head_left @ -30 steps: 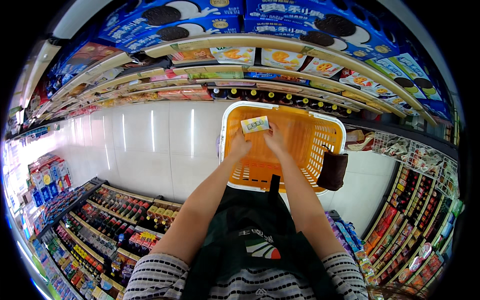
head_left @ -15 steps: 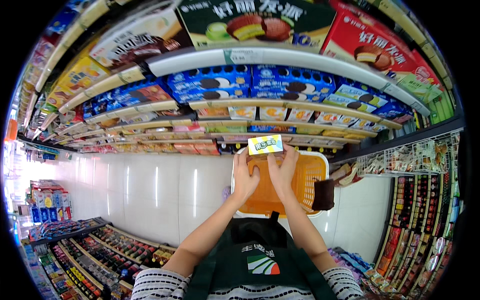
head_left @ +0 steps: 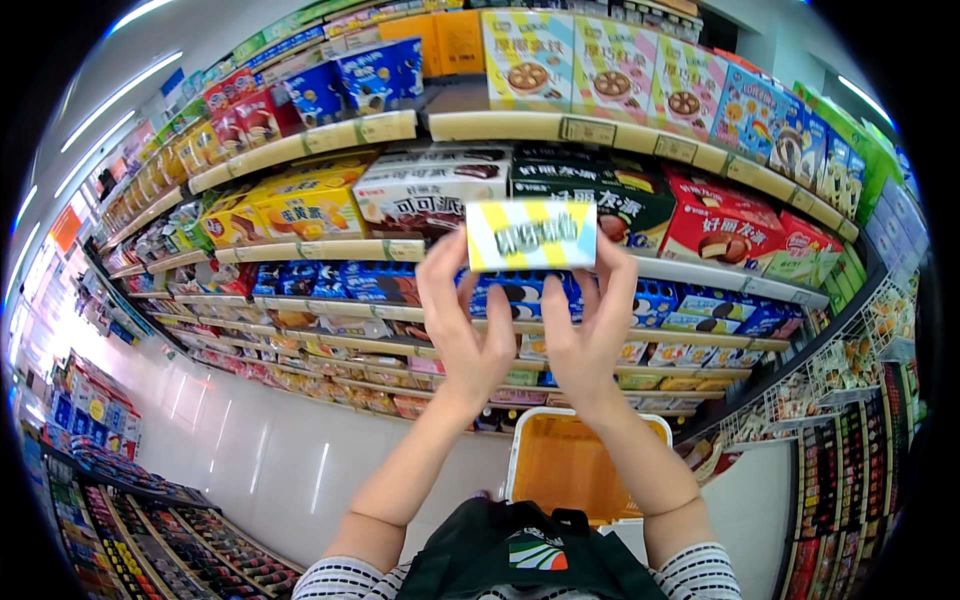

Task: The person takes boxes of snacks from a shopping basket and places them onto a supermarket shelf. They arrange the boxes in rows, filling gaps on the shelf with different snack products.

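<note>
A small carton (head_left: 531,236) with yellow, white and pale blue stripes is raised in front of the shelves, between my two hands. My left hand (head_left: 462,325) grips its left side, and my right hand (head_left: 592,325) has the right side. Both thumbs point up below the carton's near edge, while the other fingers are partly hidden at its sides. Behind it stand a dark green pie box (head_left: 640,205) and a white and brown pie box (head_left: 425,185). Pastel cookie boxes (head_left: 528,65) stand upright on the shelf above.
An orange basket with a white rim (head_left: 515,460) is on the floor below my forearms. Long pale shelf edges (head_left: 540,126) run across ahead. Wire racks with packets (head_left: 840,375) stick out at the right, and low shelves of goods (head_left: 150,530) lie at the lower left.
Both hands have lifted the carton higher and farther forward, from above the basket to the level of the pie boxes. The view has tilted up, bringing upper shelves into sight.
</note>
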`<state>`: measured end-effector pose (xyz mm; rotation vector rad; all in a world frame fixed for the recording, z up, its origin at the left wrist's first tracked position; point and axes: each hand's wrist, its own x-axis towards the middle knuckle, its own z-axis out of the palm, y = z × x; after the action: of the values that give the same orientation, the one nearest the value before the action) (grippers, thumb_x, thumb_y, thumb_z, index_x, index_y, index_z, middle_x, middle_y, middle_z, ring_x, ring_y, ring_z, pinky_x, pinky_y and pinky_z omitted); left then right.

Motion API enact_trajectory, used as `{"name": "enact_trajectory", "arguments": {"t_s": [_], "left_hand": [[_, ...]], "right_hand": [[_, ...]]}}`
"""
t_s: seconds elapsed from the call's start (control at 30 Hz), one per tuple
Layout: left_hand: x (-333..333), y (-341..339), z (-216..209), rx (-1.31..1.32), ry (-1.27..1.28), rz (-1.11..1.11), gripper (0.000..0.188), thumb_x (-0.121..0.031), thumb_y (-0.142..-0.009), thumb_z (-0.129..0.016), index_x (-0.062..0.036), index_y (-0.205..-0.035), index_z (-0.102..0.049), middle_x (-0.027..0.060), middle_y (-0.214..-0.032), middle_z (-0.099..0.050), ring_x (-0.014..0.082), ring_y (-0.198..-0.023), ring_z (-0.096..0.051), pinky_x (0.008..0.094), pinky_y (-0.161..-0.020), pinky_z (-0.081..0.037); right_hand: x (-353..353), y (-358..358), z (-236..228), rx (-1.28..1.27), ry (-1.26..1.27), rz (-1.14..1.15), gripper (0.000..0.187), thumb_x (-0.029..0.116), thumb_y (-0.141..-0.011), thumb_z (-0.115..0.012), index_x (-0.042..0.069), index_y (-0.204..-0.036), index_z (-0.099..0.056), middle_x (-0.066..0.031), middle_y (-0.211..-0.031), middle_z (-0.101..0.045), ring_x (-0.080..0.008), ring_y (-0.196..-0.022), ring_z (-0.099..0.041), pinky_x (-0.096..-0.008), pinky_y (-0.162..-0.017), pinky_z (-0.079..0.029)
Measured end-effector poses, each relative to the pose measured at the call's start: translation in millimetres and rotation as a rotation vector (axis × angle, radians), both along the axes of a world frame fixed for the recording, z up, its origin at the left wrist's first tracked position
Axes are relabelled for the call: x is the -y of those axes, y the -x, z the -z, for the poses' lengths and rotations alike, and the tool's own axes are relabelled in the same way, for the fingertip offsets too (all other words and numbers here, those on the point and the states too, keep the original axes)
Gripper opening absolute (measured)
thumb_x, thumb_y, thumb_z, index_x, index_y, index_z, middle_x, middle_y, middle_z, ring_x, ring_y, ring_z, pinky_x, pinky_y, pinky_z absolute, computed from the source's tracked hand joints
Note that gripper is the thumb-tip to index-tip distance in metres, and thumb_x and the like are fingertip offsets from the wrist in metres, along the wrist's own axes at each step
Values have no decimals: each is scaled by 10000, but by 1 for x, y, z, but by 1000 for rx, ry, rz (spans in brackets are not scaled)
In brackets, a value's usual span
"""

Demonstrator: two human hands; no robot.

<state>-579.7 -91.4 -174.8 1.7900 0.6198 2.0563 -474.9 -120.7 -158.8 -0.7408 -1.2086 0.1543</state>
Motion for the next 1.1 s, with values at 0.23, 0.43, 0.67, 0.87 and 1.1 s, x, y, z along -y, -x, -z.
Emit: {"name": "enact_trajectory", "arguments": {"t_s": [0.23,0.43,0.67,0.87,1.1], "left_hand": [[-65,52,-128,-78,-321,-199,476,76,-828,-491,-17,-1293,-446,137,-1199,-524,215,-1070,-549,340,-932,-503],[-122,76,-177,-182,-247,-251,474,-48,-820,-542,-12,-1283,-446,182,-1167,-592,255,-1029,-614,346,-813,-549],[-178,76,-178,-229,-217,-337,487,-104,-789,-566,-31,-1263,-481,170,-1052,-651,247,-922,-657,327,-749,-542],[-196,74,-170,-282,-166,-287,493,-71,-753,-573,18,-1231,-497,201,-1027,-643,279,-905,-655,353,-795,-532],[-209,76,-166,-337,-96,-301,542,-69,-768,-569,42,-1289,-470,209,-1059,-641,281,-915,-653,362,-823,-511]], "right_hand": [[-67,26,-125,193,-248,-15,424,44,-774,-614,-77,-1148,-458,-199,-1094,-498,-269,-986,-580,-349,-897,-484],[-127,32,-178,347,-155,58,538,175,-753,-639,-117,-1153,-429,-241,-1077,-527,-306,-984,-569,-378,-855,-474],[-160,37,-184,527,-45,368,629,200,-720,-659,-149,-1188,-424,-260,-1081,-565,-299,-959,-599,-359,-852,-489],[-167,34,-179,585,92,385,638,203,-724,-648,-147,-1211,-433,-272,-1076,-591,-321,-992,-606,-363,-885,-477],[-165,41,-183,636,183,396,656,231,-735,-619,-158,-1227,-429,-293,-1091,-579,-378,-1029,-579,-392,-927,-451]]}}
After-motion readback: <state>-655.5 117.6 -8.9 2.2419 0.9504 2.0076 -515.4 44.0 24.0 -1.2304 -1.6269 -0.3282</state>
